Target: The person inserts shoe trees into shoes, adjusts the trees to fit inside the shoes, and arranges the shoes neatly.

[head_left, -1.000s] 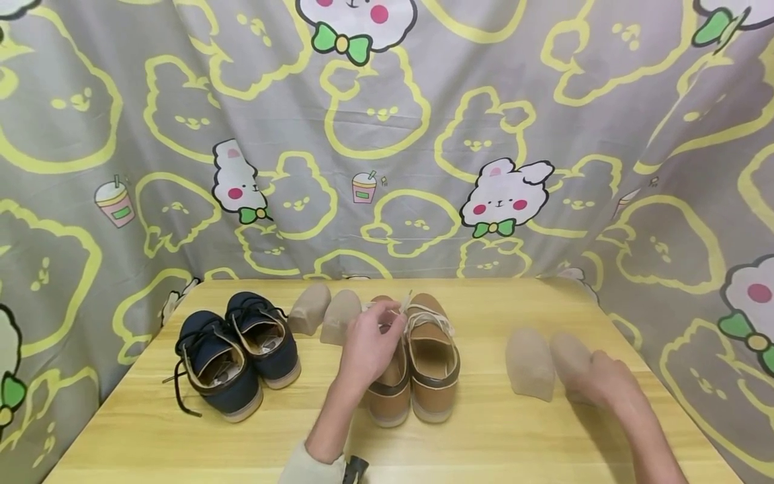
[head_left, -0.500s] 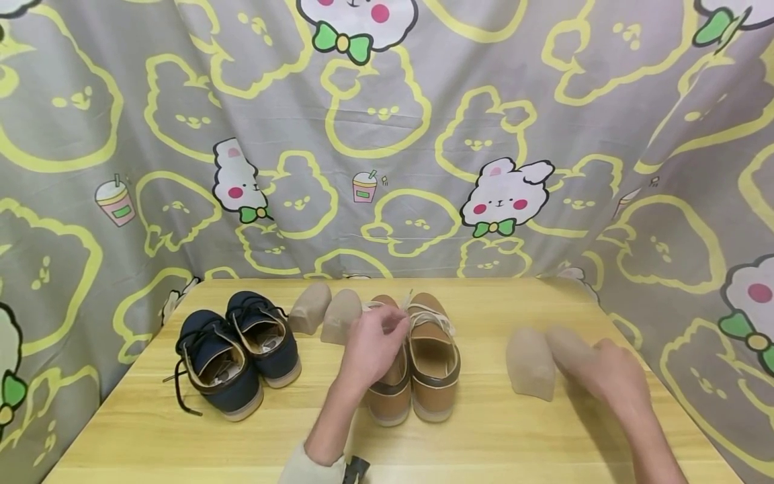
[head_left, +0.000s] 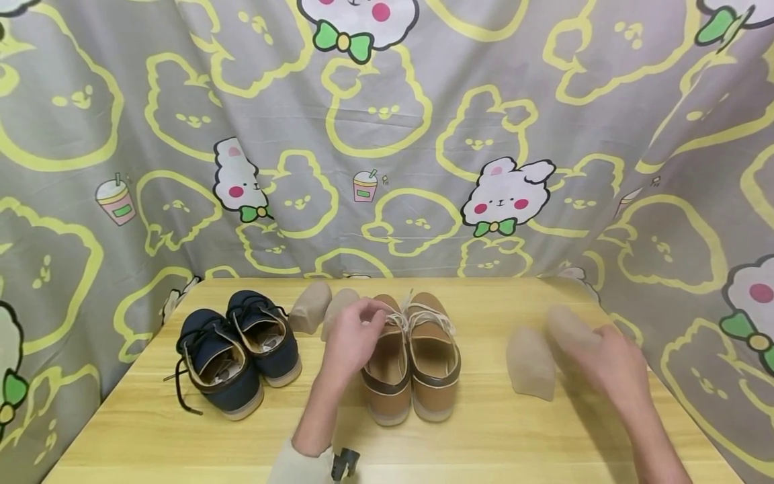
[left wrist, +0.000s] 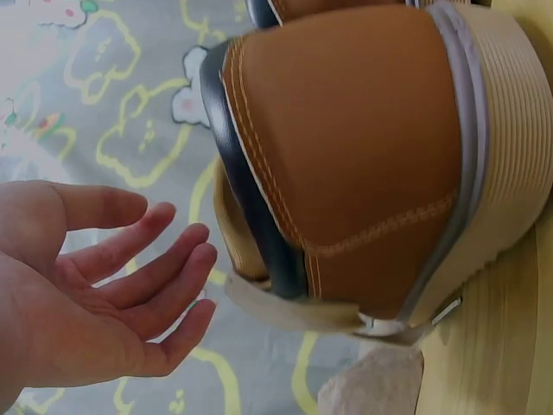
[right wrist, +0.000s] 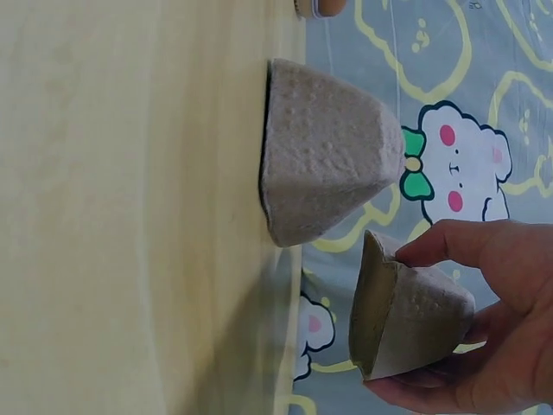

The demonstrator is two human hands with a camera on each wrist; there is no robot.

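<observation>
In the head view my right hand (head_left: 613, 359) holds a beige moulded-pulp shoe insert (head_left: 568, 327). The right wrist view shows thumb and fingers round this insert (right wrist: 415, 320), raised off the table with its hollow end facing the tabletop. A matching insert (head_left: 530, 363) stands on the table to its left. My left hand (head_left: 357, 336) is over the left brown shoe (head_left: 387, 366), near its pale laces. Seen from the left wrist, that hand (left wrist: 112, 285) has loosely bent fingers with nothing between them, apart from the brown shoe (left wrist: 346, 156). The right brown shoe (head_left: 434, 363) stands alongside.
A pair of navy shoes (head_left: 220, 363) with black laces sits at the left of the wooden table (head_left: 484, 444). Two more beige inserts (head_left: 311, 308) lie between the navy and brown shoes. A grey patterned curtain (head_left: 417, 134) hangs behind and at both sides.
My right hand has lifted the shoe insert up and slightly away from the table. My left hand has moved left off the laces, uncovering more of the left brown shoe.
</observation>
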